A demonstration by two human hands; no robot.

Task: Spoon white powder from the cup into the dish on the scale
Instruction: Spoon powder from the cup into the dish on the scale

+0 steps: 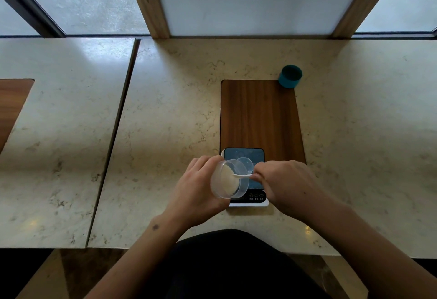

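Above the near edge of the marble counter [165, 114], left hand [198, 187] wrapped around a clear plastic cup [230, 179], tipped on its side with the mouth turned right and toward the scale. White powder [228, 178] banked inside against the cup's lower wall and base. Right hand [287, 184] pinched closed on the handle of a small white spoon [243, 176], bowl end reaching into the cup's mouth and touching the powder. Just behind the cup's rim, a clear shallow dish [246, 163] sitting on the dark platform of a scale [244, 154]; contents of the dish too faint to tell through the plastic. Scale white-edged, with a dark control strip [256, 196] along its near side bearing round icons and tiny captions beneath, too small to read. No readout legible. Scale resting partly on a wooden inlay panel [260, 114] set into the counter, its near end over the marble. At the panel's far right corner, well apart from the hands, a teal cup [290, 76] standing upright, inside not visible. Farther left, a seam between two counter slabs and a second wooden inlay [11, 105] at the frame edge. Beyond the counter, window glass and wooden posts [146, 3].
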